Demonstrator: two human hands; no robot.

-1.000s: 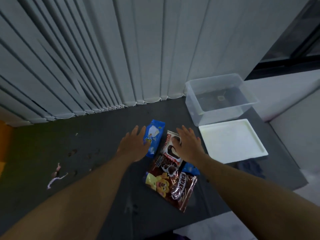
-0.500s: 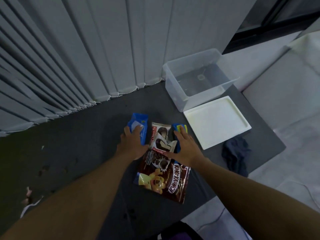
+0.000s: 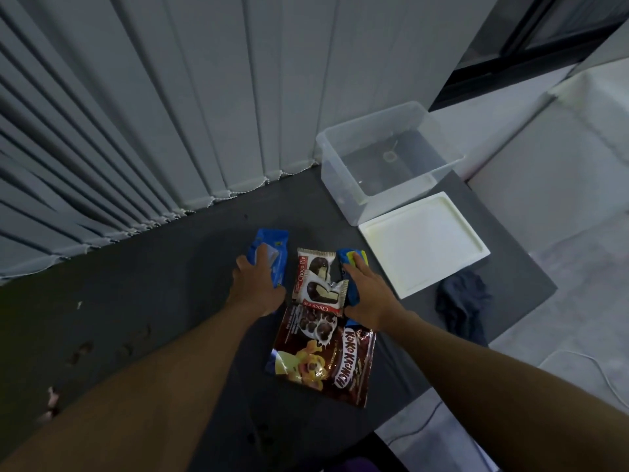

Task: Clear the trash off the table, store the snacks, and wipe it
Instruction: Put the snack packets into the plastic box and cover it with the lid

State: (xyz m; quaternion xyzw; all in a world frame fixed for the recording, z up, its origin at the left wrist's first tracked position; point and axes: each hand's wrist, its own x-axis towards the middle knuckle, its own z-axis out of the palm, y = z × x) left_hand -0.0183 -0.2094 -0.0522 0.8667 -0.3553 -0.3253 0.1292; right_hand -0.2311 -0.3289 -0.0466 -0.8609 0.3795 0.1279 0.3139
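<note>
Right now the dark surface point(image 3: 190, 274) is the biggest thing, and it sits against long grey blinds point(image 3: 170, 97). At its far right corner stands a clear box point(image 3: 343, 185), open on top and with nothing in it. I think the snacks are meant to go there. Its white lid point(image 3: 422, 243) lies flat just beside it, so the box stays open. A dark cloth point(image 3: 461, 301) sits bunched near the lid, likely waiting for the wiping.

In the middle lie the snacks. The big brown cereal bag point(image 3: 326, 356) is closest to the person. A pie packet point(image 3: 318, 282) rests on top of its far end. The left hand point(image 3: 257, 284) has its grip closed around a blue packet point(image 3: 270, 257) on the left of the pie packet. The right hand point(image 3: 366, 294) lies on a second blue packet point(image 3: 350, 277) on the right side, with fingers curled over it, but I cannot tell if it is clamped tight. Both hands seem to be gathering the snacks into one pile.

Small bits of trash point(image 3: 51, 396) and some marks are on the left part of the surface, well apart from the snacks. They are not cleared yet.
</note>
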